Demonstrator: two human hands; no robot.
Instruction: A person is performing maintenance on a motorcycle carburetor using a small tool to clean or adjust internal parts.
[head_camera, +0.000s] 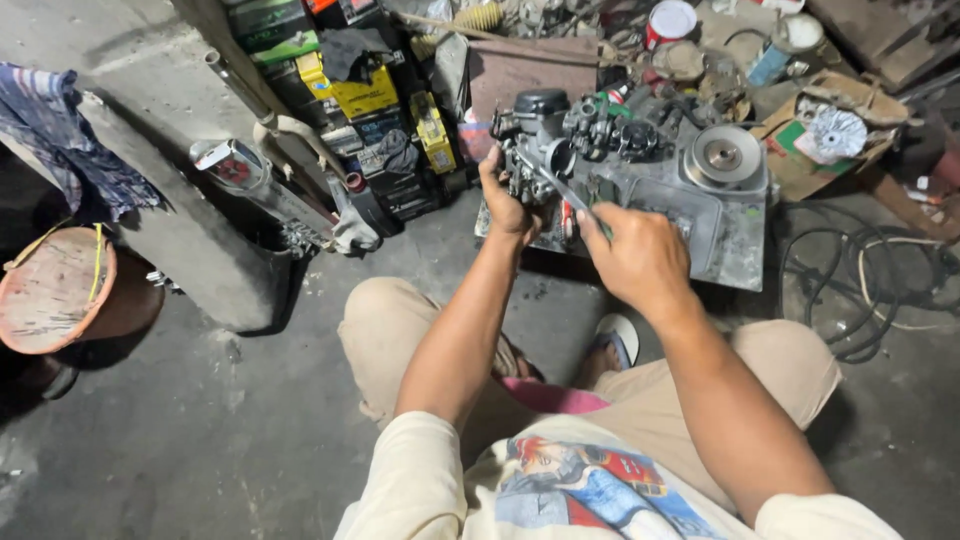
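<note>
My left hand (505, 200) grips a grey metal carburettor (535, 150) with a black round cap, held up in front of me. My right hand (640, 255) is closed around a slim metal tool (565, 190) whose tip reaches into the carburettor's side. Just behind the carburettor a grey engine casing (700, 215) with a round silver pulley (722, 157) rests on the floor. I sit low, knees apart, one sandalled foot (617, 340) showing between my arms.
Stacked yellow and black batteries (385, 110) and a chrome pipe (250, 180) stand at the back left. A round orange tub (55, 290) sits far left. Black cables (850, 280) coil on the right. Cans and a cardboard box with parts (830, 135) lie behind the casing.
</note>
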